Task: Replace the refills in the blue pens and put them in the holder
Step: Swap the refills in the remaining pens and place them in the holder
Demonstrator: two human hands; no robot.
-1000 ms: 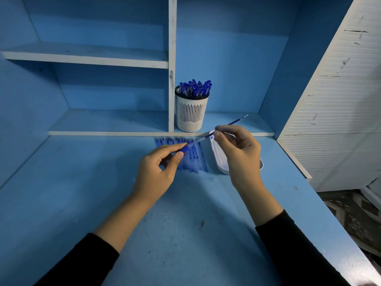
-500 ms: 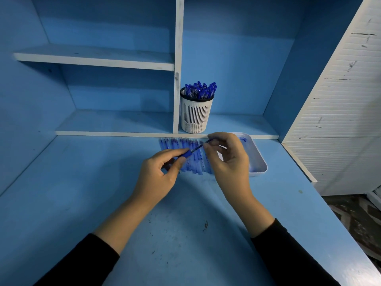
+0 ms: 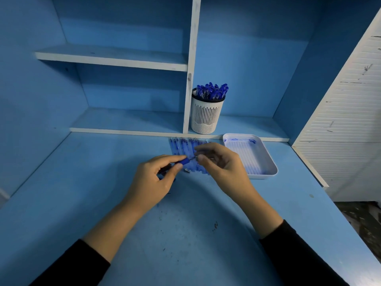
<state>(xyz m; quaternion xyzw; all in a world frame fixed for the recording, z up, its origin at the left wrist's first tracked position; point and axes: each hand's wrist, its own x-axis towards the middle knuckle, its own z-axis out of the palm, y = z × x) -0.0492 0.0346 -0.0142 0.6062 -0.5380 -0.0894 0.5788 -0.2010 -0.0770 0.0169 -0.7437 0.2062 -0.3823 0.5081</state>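
Note:
My left hand (image 3: 156, 178) grips a blue pen barrel (image 3: 183, 161) over the desk, its open end toward the right. My right hand (image 3: 222, 164) pinches the thin refill (image 3: 193, 158) at the barrel's mouth; most of the refill is inside the barrel or hidden by my fingers. Behind my hands a row of blue pens (image 3: 181, 147) lies on the desk. A small metal pen tip (image 3: 186, 170) rests on the desk below the barrel. A white slotted holder (image 3: 206, 116) filled with blue pens stands on the low shelf.
A white tray (image 3: 266, 157) holding several refills sits right of my hands. The blue desk (image 3: 185, 234) runs to a low shelf edge at the back, with a white upright divider (image 3: 190, 65) behind the holder. A white slatted panel (image 3: 346, 131) stands at the right.
The refill stuck far out to the right a second ago; my right hand has pushed it leftward into the barrel, and both hands now sit close together.

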